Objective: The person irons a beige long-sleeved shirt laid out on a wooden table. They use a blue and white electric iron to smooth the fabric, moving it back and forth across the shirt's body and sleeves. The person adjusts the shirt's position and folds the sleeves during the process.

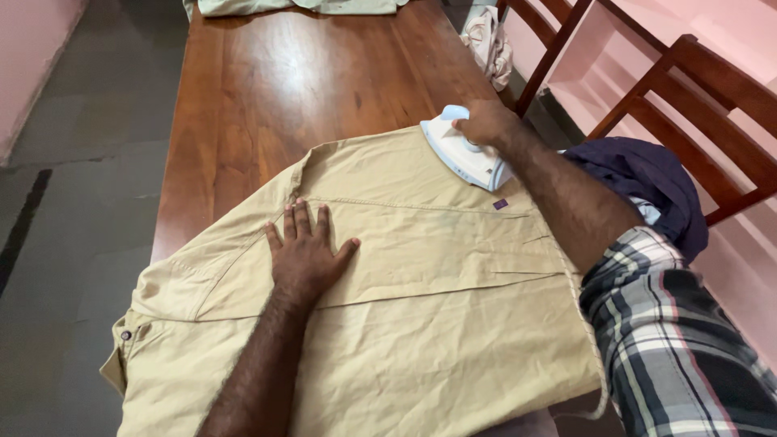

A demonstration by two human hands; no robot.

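With the left hand [306,252] spread flat on the khaki shirt [421,324], the right hand's [486,123] fingers, closed around the iron [461,154], should glide slowly outward.

I see a polished brown wooden surface [267,89] catching light, grey tiled floor [73,202] on its left, pink walls [32,48], and two dark wooden chairs [712,89] on the right.

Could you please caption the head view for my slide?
Left hand flat on a tan shirt on a wooden table; right hand grips a white iron.
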